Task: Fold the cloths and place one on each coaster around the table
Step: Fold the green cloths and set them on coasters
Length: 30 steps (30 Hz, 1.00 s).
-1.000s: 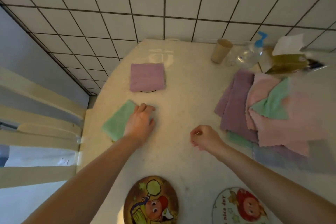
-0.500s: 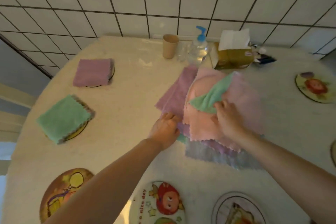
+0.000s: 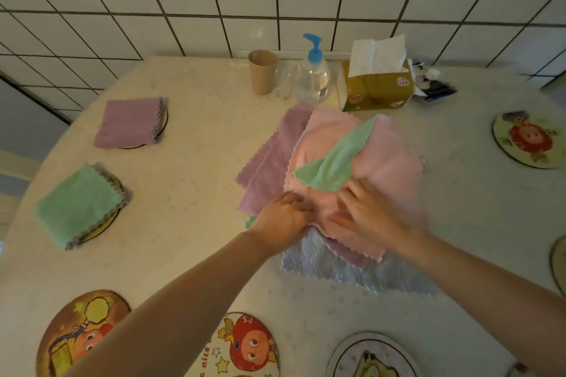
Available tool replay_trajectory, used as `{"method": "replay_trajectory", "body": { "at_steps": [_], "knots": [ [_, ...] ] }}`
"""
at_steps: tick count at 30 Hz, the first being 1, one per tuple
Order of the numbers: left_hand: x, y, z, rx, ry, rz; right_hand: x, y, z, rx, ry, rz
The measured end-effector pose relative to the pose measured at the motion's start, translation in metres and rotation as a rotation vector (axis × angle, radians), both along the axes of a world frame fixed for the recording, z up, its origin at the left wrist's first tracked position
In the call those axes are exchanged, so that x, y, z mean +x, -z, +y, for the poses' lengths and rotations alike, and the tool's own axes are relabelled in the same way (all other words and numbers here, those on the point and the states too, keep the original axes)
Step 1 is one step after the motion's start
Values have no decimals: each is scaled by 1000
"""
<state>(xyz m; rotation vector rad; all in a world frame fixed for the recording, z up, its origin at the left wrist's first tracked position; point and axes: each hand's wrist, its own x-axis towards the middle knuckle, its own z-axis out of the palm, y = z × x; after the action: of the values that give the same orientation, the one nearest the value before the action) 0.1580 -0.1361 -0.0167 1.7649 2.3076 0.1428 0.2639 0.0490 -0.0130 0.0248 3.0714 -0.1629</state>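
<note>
Both hands are closing in on the pile since half a second ago, the left hand [image 3: 283,217] now at the pink cloth [image 3: 361,180]'s near edge, fingers curled onto it though I cannot tell if they pinch; the right hand [image 3: 367,211] is lying flat and blurred on top. I am judging it best to lift only the pink layer, leaving the green cloth [image 3: 333,162] behind. Farther off, two folded cloths [image 3: 82,205] are sitting on coasters.
</note>
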Motion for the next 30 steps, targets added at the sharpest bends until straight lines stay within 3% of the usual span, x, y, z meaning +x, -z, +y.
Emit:
{"method": "replay_trajectory", "body": {
  "at_steps": [3,7,12,18,20,24,27,30],
  "knots": [
    [-12,1,3,-162,8,-51,14,5,-2,61,-109,-86],
    [-16,-4,9,-187,-14,-126,22,11,3,108,-178,-128],
    [-18,-29,14,111,-438,-576,29,9,12,11,-70,-49],
    [-42,-74,29,543,-692,-675,4,-31,42,-149,452,88],
    [-57,-92,30,694,-807,-671,-12,-60,47,-218,555,224],
    [-89,-126,9,899,-918,-564,-42,-123,31,-394,468,444],
    [-109,-142,-26,897,-940,-510,-60,-153,8,-490,405,456],
    [-121,-151,-75,810,-972,-398,-72,-170,-18,-451,292,365]
  ]
}}
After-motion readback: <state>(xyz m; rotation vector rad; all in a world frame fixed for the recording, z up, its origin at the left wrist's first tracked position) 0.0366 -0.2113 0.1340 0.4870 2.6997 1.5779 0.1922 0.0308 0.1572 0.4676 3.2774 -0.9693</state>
